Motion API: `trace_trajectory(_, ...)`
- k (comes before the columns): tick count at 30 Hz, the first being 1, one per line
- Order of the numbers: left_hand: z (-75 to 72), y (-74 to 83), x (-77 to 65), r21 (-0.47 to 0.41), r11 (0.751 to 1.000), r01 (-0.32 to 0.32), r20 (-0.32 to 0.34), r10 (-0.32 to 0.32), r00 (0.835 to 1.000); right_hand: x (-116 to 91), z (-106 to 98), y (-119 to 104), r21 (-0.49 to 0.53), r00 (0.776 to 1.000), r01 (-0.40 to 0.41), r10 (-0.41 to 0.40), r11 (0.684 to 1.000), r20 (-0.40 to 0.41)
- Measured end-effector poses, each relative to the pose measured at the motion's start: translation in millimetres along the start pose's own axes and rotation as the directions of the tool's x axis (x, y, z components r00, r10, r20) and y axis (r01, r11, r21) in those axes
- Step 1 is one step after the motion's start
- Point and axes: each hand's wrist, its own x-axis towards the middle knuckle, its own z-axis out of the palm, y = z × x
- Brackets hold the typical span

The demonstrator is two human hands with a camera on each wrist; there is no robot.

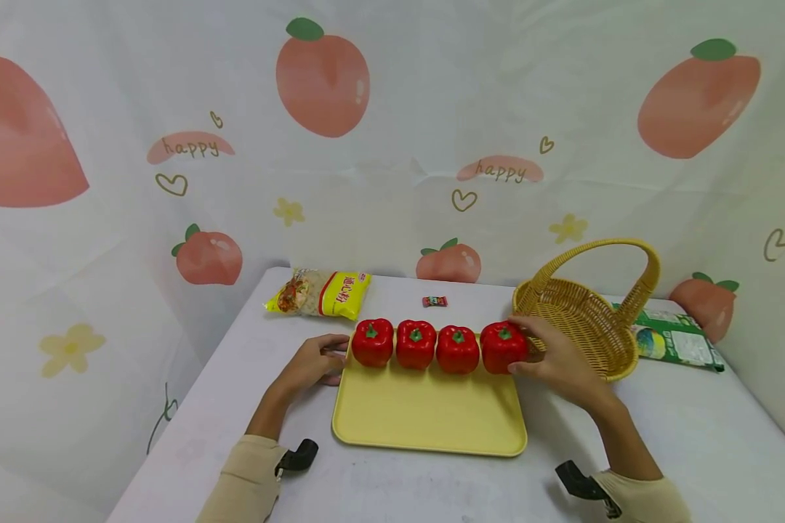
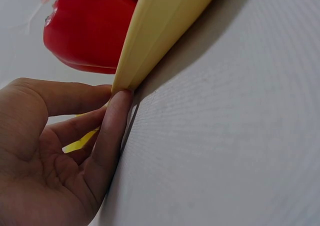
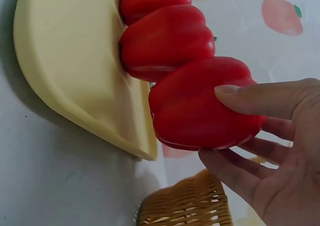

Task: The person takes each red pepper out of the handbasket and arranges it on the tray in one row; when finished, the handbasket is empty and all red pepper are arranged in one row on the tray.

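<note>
Several red bell peppers (image 1: 415,344) stand in a row, green stems up, along the far side of a yellow tray (image 1: 432,421). My left hand (image 1: 314,361) is at the tray's far left corner, its fingertips pinching the rim (image 2: 131,51), as the left wrist view shows. At the other end of the row, my right hand (image 1: 554,361) grips the rightmost bell pepper (image 3: 200,103) from its right side. The thumb lies on one face of that pepper and the fingers curl round the other, partly hidden behind it.
Right of the tray stands a wicker basket (image 1: 578,319) with a tall handle, overlapping a green packet (image 1: 680,341). A yellow-labelled bag of pasta (image 1: 320,293) lies at the back left. A small red wrapped candy (image 1: 435,301) lies behind the peppers.
</note>
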Motion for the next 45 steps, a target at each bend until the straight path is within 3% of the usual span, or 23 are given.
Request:
trace_trajectory(30, -0.1, -0.9, -1.3, -0.005, 1.0, -0.011, 0.006, 0.011, 1.0, 4, 15, 5, -0.111, 1.0, 0.002, -0.004, 0.994, -0.011)
trace_trajectory(45, 0.0, -1.8, -0.9, -0.009, 1.0, -0.017, 0.008, 0.017, 1.0, 0, 9, 3, -0.095, 0.999, -0.028, 0.031, 0.995, 0.027)
